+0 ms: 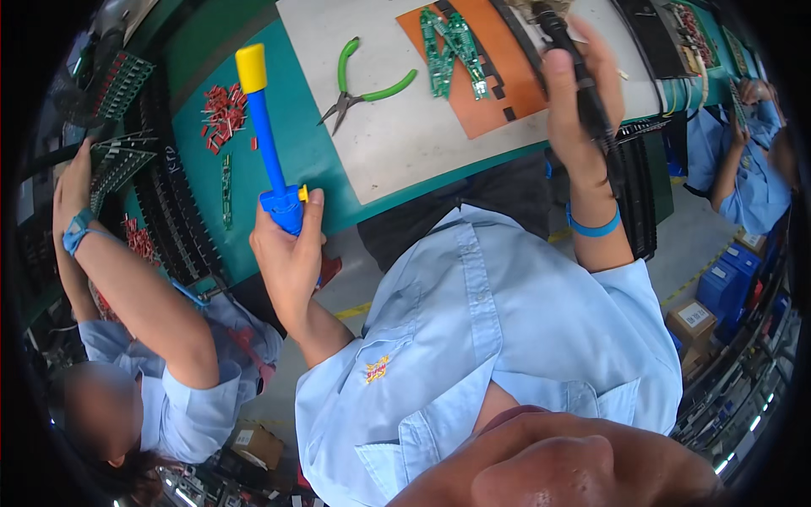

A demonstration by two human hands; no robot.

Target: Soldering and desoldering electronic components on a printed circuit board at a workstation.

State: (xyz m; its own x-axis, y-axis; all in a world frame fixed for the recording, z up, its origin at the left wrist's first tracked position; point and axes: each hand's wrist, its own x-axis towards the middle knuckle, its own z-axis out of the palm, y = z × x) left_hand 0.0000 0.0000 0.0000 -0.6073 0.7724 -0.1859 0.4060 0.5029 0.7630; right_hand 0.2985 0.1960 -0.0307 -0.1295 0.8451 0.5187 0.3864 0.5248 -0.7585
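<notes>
Printed and stitched marks are few and small: a red-and-yellow embroidered emblem (pixel 377 369) sits on the pale blue woven shirt (pixel 473 291) at lower centre, white hand-drawn marks show on a ridged black plastic rack (pixel 173 190) at left, and a white label marks a brown cardboard box (pixel 691 328) at lower right. Left of centre, the left hand (pixel 287 258) has its fingers wrapped around the lower end of a smooth blue plastic tube-shaped tool with a flared yellow cap (pixel 269 139); the thumb lies just beside the small yellow button on its side, and the cap points to the upper left. At upper right, the right hand (pixel 583 114) is closed around a slim, dark, rod-like tool (pixel 583 89) — its upper end reaches the top edge of the frame, and a blue wristband (pixel 594 226) circles the wrist below. Between the two tools, at upper centre, green circuit boards (pixel 438 55) with silvery metal parts lie on a flat orange sheet (pixel 483 125). To their left, metal pliers with curved green grips (pixel 344 101) rest spread on a whitish, faintly stained board (pixel 380 160). Farther left, a loose heap of small red parts with pale leads (pixel 225 118) lies on the smooth green tabletop (pixel 329 198), above a narrow green circuit strip (pixel 226 190). At far left, a co-worker's hand (pixel 74 186) is raised near a dark, row-patterned panel (pixel 124 84).
</notes>
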